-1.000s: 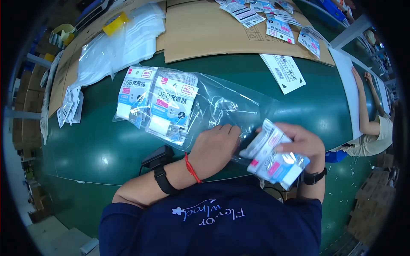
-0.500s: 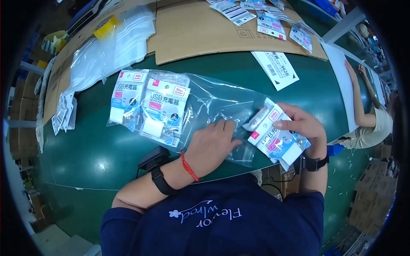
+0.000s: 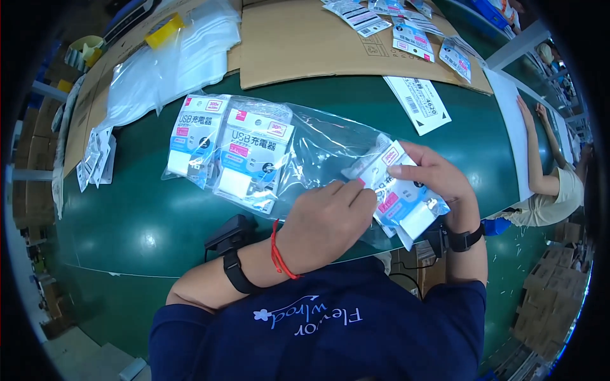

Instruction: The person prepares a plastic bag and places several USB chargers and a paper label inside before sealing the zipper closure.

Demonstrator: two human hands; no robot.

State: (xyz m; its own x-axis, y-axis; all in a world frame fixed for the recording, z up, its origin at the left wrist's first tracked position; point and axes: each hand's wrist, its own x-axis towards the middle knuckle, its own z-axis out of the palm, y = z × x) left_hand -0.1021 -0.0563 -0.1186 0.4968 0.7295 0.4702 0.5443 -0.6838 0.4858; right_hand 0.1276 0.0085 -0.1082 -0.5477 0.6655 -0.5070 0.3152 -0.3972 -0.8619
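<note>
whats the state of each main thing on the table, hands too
Right hand: closed on held packets
Held packets: printed side up
Left hand: fingers bent, grip unclear
Clear bag: lying down, partly filled
Bagged packets: side by side
Loose packets: scattered on cardboard
White cards: overlapping
Plastic bags: piled

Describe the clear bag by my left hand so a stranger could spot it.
Find the green table, then the left hand. Just beyond it lies the clear bag. Unlike the whitish bags stacked at upper left, it shows blue-and-white packets at its left end.
</note>
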